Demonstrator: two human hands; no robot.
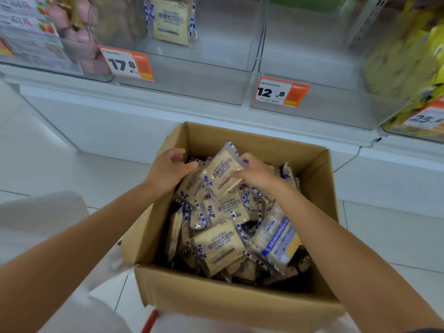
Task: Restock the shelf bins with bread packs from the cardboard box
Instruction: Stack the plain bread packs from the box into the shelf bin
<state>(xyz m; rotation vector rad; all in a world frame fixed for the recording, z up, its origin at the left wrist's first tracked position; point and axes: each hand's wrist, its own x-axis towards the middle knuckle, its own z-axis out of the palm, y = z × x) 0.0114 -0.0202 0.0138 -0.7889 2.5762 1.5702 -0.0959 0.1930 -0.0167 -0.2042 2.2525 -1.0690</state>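
Right hand point(258, 175) and left hand point(170, 168) are both down in the box point(240, 306), toward its far edge. The right hand grips one pack point(222, 173), thumb across its printed face and fingers curled over its upper right corner, tilting it up out of the heap. The left hand sits at that pack's left edge with fingers curled and thumb forward, but whether it pinches the wrapper or only comes near cannot be told. Judged from how things lie, the restocking has barely begun. The box is filled wall to wall with packs point(219, 246) lying loose at all angles. The clear bin point(192, 87) behind the 17.8 tag point(126, 64) holds a lone pack point(171, 20) standing toward its back left corner. The next bin point(336, 109), tagged 12.8, shows nothing inside where it is in view. Nearly the whole load seems left to move. Each pack is a flat square of pale bread sealed in glossy clear film, with blue-and-white checked side strips and dark print. A flipped pack point(278, 239) by the box's right wall shows a blue and yellow back label.
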